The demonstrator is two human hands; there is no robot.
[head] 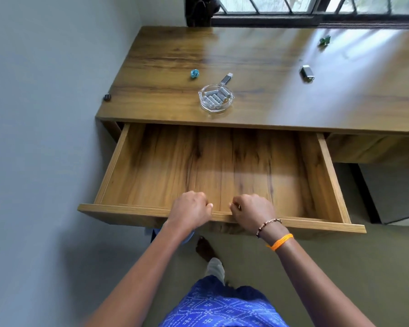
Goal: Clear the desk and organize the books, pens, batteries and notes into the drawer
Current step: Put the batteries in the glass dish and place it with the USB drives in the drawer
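Note:
The wooden drawer (132,212) stands pulled far out from the desk (269,100), and nothing lies inside it. My left hand (190,208) and my right hand (252,210) both grip the top of the drawer's front panel, close together near its middle. On the desk, a clear glass dish (204,106) holds several grey batteries (216,96). A small silver stick (227,78) lies just behind the dish. Another silver and black device (307,72) lies further right.
A crumpled blue-green paper ball (194,73) sits left of the dish, a green crumpled scrap (325,40) near the window at the back. A small dark knob (107,97) is at the desk's left edge. A grey wall runs along the left. My foot (204,250) is under the drawer.

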